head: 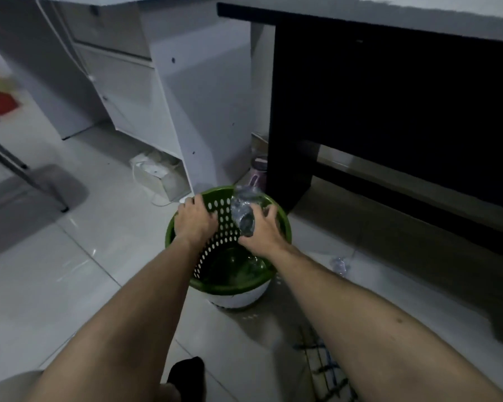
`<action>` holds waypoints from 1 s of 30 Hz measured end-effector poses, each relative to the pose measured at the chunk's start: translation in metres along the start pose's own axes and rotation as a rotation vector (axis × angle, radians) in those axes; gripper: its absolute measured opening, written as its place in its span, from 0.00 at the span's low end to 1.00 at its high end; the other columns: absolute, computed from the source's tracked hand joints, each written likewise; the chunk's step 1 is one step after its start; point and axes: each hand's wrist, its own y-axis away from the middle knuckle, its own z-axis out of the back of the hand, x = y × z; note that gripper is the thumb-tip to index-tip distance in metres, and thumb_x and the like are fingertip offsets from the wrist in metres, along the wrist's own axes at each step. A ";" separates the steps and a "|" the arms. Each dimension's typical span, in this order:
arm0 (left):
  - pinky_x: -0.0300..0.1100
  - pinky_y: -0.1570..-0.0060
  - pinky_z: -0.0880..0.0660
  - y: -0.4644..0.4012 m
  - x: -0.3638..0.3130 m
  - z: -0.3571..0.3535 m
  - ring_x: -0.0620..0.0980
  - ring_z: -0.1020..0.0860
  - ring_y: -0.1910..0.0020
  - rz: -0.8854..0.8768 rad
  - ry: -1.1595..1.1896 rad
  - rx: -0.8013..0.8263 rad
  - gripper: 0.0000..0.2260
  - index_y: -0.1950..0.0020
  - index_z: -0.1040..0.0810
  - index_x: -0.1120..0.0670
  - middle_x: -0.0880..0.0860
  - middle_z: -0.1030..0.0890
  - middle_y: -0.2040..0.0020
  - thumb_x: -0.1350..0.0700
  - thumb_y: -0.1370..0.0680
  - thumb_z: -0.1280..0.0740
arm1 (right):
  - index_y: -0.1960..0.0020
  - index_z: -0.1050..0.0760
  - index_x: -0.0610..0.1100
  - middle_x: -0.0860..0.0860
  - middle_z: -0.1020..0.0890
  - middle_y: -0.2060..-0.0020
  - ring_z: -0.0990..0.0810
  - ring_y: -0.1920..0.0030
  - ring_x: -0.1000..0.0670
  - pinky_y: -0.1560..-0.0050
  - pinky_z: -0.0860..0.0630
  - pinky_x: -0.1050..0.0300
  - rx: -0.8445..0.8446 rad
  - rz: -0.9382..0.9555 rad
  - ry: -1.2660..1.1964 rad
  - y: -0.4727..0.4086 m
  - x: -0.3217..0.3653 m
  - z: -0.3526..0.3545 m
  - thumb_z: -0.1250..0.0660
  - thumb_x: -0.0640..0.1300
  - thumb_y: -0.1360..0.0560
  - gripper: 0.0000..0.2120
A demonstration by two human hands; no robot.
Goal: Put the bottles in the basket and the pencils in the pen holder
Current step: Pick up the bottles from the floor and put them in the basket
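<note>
A green perforated basket (212,256) with a white base stands on the tiled floor. My left hand (195,220) grips its far left rim. My right hand (263,232) holds a crumpled clear plastic bottle (243,211) over the basket's opening, the bottle tilted with its dark end toward me. Another clear bottle (256,264) seems to lie inside the basket at the bottom. A small clear bottle (339,265) lies on the floor to the right of the basket. Several pencils (325,369) lie scattered on the floor at the lower right.
A black desk (389,97) stands right behind the basket. To its left is a white cabinet (163,91). A purple flask (257,172) sits between them. A white box (157,177) rests under the cabinet. A chair leg (21,172) crosses the left floor.
</note>
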 end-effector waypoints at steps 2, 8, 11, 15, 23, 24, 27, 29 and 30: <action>0.58 0.35 0.33 -0.002 0.018 -0.004 0.63 0.32 0.33 0.038 -0.048 0.011 0.25 0.30 0.35 0.58 0.62 0.29 0.33 0.48 0.24 0.38 | 0.25 0.41 0.53 0.45 0.47 0.28 0.35 0.30 0.36 0.30 0.30 0.44 0.098 -0.047 0.040 -0.005 0.000 -0.014 0.23 0.48 0.30 0.40; 0.60 0.36 0.32 0.000 0.049 -0.024 0.64 0.32 0.34 0.118 0.018 0.044 0.28 0.25 0.40 0.53 0.62 0.31 0.33 0.49 0.23 0.37 | 0.23 0.44 0.52 0.43 0.50 0.25 0.45 0.25 0.37 0.29 0.35 0.39 0.261 -0.155 0.281 -0.019 -0.002 -0.050 0.24 0.55 0.29 0.42; 0.60 0.37 0.32 -0.001 0.050 -0.025 0.64 0.31 0.36 0.101 0.015 0.019 0.28 0.25 0.40 0.53 0.62 0.31 0.35 0.49 0.23 0.38 | 0.23 0.44 0.51 0.43 0.48 0.26 0.42 0.26 0.37 0.29 0.34 0.39 0.285 -0.175 0.296 -0.021 0.001 -0.060 0.25 0.56 0.28 0.41; 0.60 0.37 0.32 -0.003 0.049 -0.023 0.63 0.32 0.35 0.100 0.054 0.031 0.27 0.26 0.39 0.53 0.62 0.31 0.35 0.49 0.23 0.37 | 0.23 0.44 0.49 0.43 0.48 0.26 0.41 0.27 0.36 0.30 0.33 0.38 0.295 -0.179 0.292 -0.020 0.007 -0.061 0.28 0.57 0.26 0.39; 0.58 0.35 0.35 -0.001 0.016 -0.011 0.64 0.33 0.34 0.048 -0.020 -0.030 0.23 0.31 0.34 0.60 0.64 0.30 0.34 0.52 0.24 0.39 | 0.27 0.35 0.47 0.45 0.35 0.28 0.36 0.27 0.41 0.30 0.33 0.42 0.068 -0.047 0.194 -0.020 0.013 -0.008 0.32 0.58 0.25 0.31; 0.58 0.35 0.35 0.002 0.000 -0.011 0.65 0.33 0.33 0.001 -0.021 -0.029 0.23 0.31 0.34 0.60 0.64 0.30 0.34 0.52 0.24 0.38 | 0.27 0.34 0.48 0.45 0.33 0.29 0.35 0.28 0.41 0.30 0.33 0.43 0.014 -0.042 0.200 -0.016 0.007 0.006 0.33 0.58 0.25 0.31; 0.57 0.35 0.34 0.000 -0.033 -0.011 0.65 0.33 0.34 -0.074 -0.002 -0.045 0.23 0.32 0.33 0.61 0.64 0.30 0.34 0.51 0.23 0.38 | 0.28 0.32 0.47 0.44 0.30 0.32 0.32 0.30 0.41 0.32 0.34 0.42 -0.074 -0.031 0.216 -0.013 0.001 0.032 0.36 0.59 0.25 0.29; 0.55 0.36 0.33 0.004 -0.066 -0.019 0.63 0.30 0.36 -0.169 0.007 -0.037 0.21 0.33 0.32 0.61 0.63 0.28 0.36 0.51 0.22 0.38 | 0.29 0.31 0.47 0.44 0.29 0.33 0.32 0.31 0.40 0.33 0.34 0.43 -0.126 -0.064 0.220 -0.005 -0.017 0.054 0.36 0.59 0.24 0.28; 0.54 0.38 0.33 0.009 -0.086 -0.025 0.62 0.29 0.38 -0.241 0.006 -0.029 0.20 0.34 0.31 0.60 0.63 0.27 0.37 0.50 0.22 0.39 | 0.29 0.31 0.47 0.44 0.29 0.33 0.32 0.31 0.40 0.34 0.34 0.43 -0.151 -0.088 0.222 0.000 -0.030 0.065 0.36 0.59 0.24 0.28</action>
